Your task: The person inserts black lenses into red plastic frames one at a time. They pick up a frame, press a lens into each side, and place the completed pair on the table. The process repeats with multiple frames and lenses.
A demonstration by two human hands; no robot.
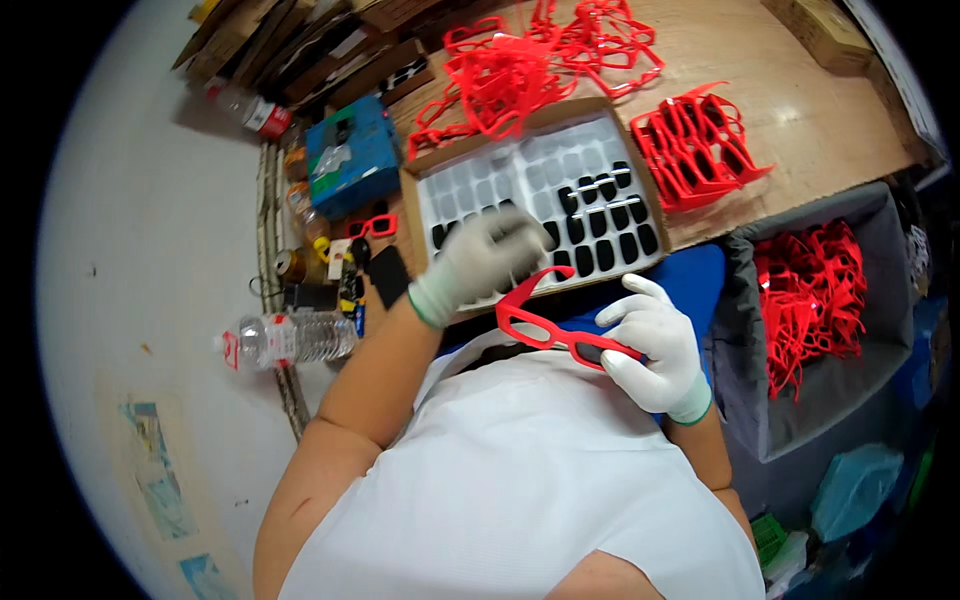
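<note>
In my gloved right hand (655, 345) is a red glasses frame (566, 336), gripped at one end in front of my chest. The rim nearest that hand has a dark lens (590, 352) in it; the other rim shows white cloth through it. My gloved left hand (475, 262) is over the near left part of a shallow cardboard box (565, 112), its fingers blurred. Whether it holds a lens is hidden. The box contains a pale moulded tray (515, 165), with several dark lenses (601, 254) standing in its pockets, mostly on the right.
Red frames (505, 75) lie heaped behind the box, and a stack of red glasses (695, 150) sits to its right. A grey bin (815, 395) of red frames stands at right. Leftward are a blue box (350, 155), red glasses (373, 226) and a plastic bottle (300, 340).
</note>
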